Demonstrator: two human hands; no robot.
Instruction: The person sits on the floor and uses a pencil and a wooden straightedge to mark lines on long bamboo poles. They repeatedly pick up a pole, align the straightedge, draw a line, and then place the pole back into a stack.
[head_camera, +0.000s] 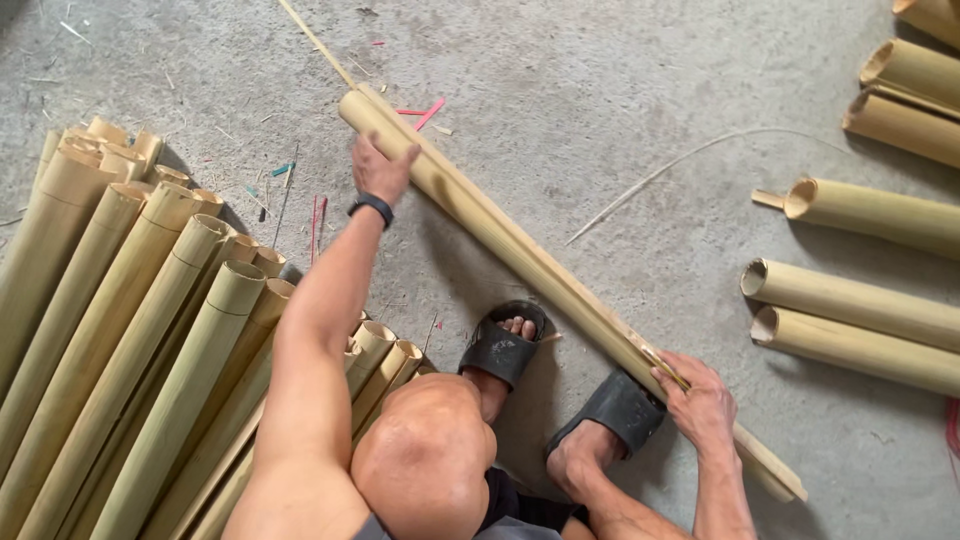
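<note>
A long, pale yellow bamboo pole (520, 250) lies diagonally on the grey concrete floor (600, 90), its far end at the upper middle of the view and its near end by the person's feet; it looks split lengthwise, with a thin strip standing proud along its upper edge. The left hand (380, 170) (a black band on its wrist) rests on the pole near the far end, fingers spread loosely over the curved surface rather than clamped around it. The right hand (700, 400) sits on the pole close to the near end, fingers curled and pinching a thin sliver at the split. Two feet in black sandals (500, 345) are planted just beside the pole. A stack of bamboo tubes (130, 340) fills the left side, and more cut bamboo sections (860, 310) lie well apart on the right.
</note>
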